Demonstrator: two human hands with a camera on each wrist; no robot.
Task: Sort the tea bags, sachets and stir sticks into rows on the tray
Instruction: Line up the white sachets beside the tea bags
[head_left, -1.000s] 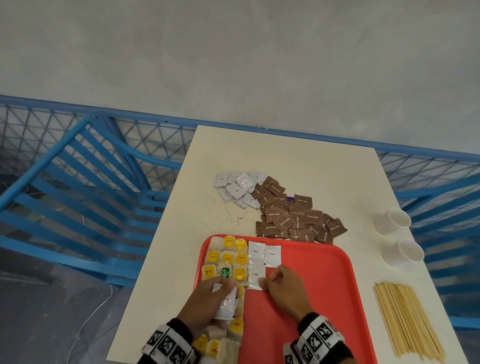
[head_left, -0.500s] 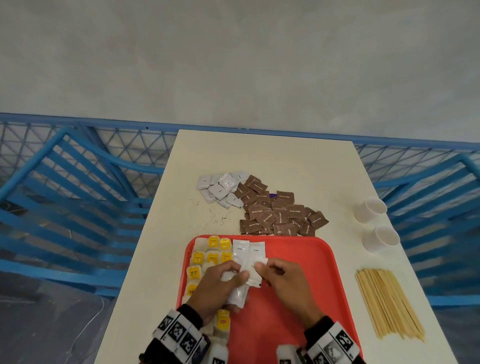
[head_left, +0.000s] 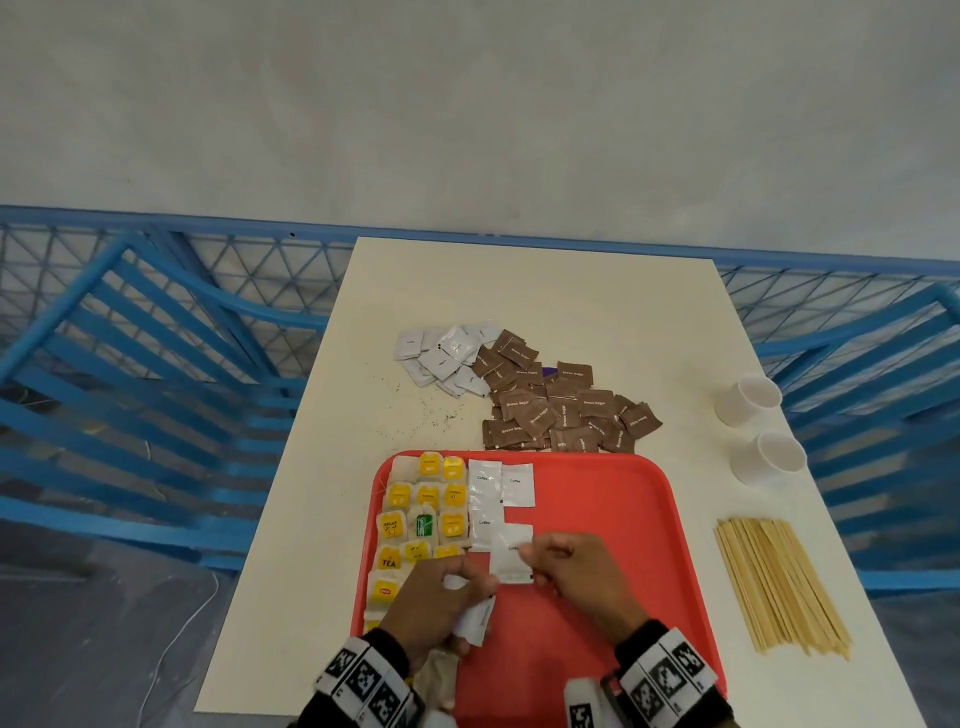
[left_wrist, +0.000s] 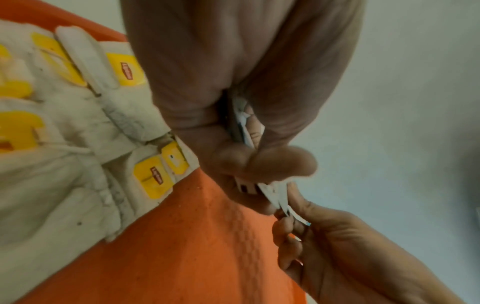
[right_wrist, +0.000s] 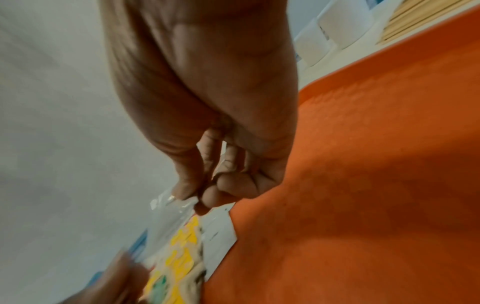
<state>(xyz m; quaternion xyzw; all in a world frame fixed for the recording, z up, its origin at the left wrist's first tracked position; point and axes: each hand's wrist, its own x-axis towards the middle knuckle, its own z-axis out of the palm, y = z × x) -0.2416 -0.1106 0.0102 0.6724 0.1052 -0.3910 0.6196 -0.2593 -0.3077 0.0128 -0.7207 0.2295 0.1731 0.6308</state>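
While both hands' fingers pinch white sachets, red tray with tea bags in rows.

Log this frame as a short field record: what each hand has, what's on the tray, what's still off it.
left hand: holds a small stack of white sachets
right hand: pinches one white sachet above the tray
tray: tea bags in rows at left, white coffee sachets beside them
off tray: white sachet pile, brown sugar sachets, stir sticks, two cups
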